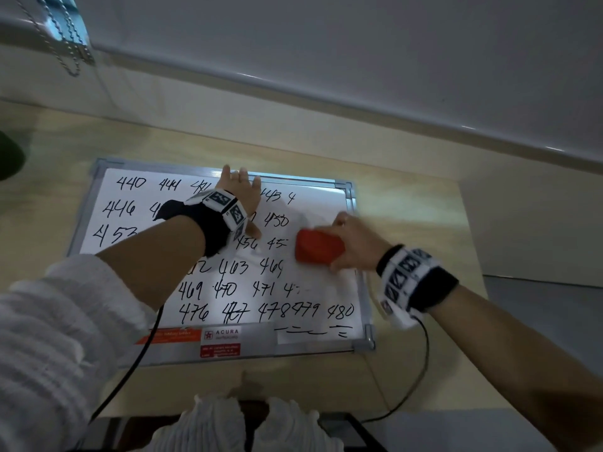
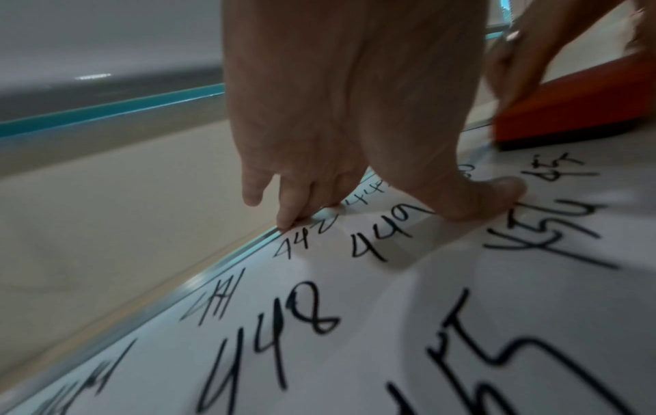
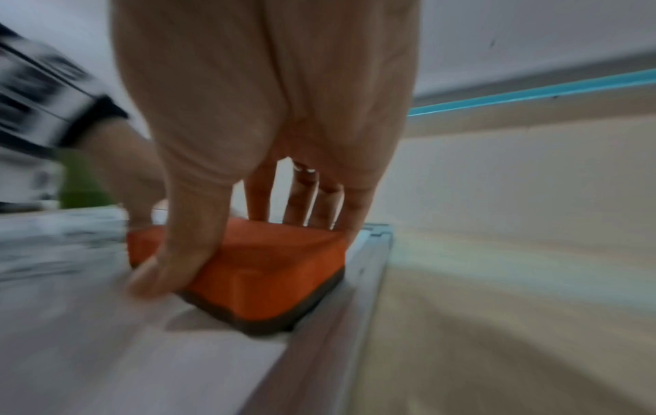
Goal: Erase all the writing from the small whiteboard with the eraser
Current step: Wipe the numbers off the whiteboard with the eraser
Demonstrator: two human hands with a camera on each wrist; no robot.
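Observation:
A small whiteboard (image 1: 326, 288) with a metal frame lies flat on the wooden table, covered in rows of black handwritten numbers (image 1: 130, 184). Its right middle part is wiped blank. My left hand (image 1: 241, 194) presses on the board's upper middle with spread fingers (image 2: 287, 219), the thumb (image 2: 497, 196) down on the surface. My right hand (image 1: 355, 243) grips an orange eraser (image 1: 318, 246) with a dark felt base (image 3: 255, 320), flat on the board near its right frame (image 3: 369, 252). The right wrist view is blurred by motion.
The light wooden table (image 1: 408, 203) runs to a pale wall ledge (image 1: 326, 93) behind the board. Black cables (image 1: 421, 370) trail from both wristbands across the table's near side. A printed label strip (image 1: 222, 340) sits on the board's lower edge. A bead chain (image 1: 65, 44) hangs at the top left.

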